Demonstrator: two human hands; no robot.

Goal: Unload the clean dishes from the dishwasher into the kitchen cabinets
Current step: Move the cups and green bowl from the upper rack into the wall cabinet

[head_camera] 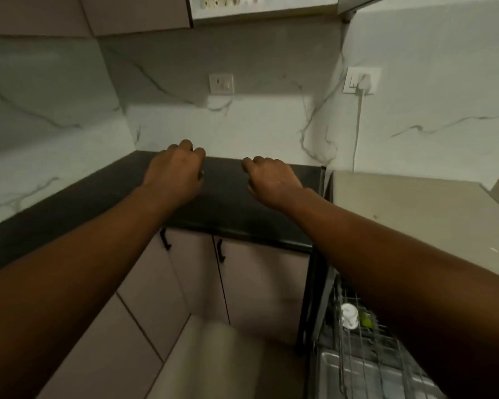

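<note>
Dishwasher rack [366, 352] holds a white cup [349, 315]; both hands [175, 171] loosely curled, empty.

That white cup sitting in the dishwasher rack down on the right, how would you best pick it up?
The white cup looks tipped on its side in the wire rack, its round end facing up. I would come from above with the right hand and wrap fingers round its body. No handle shows, and the forearm hides what lies right of it.

Countertop [231, 203] runs along far wall; cabinet doors [260, 283] below it. Dishwasher rack [366, 349] near right, cup [349, 315] in it. Both hands [175, 174] [272, 180] over countertop.
</note>
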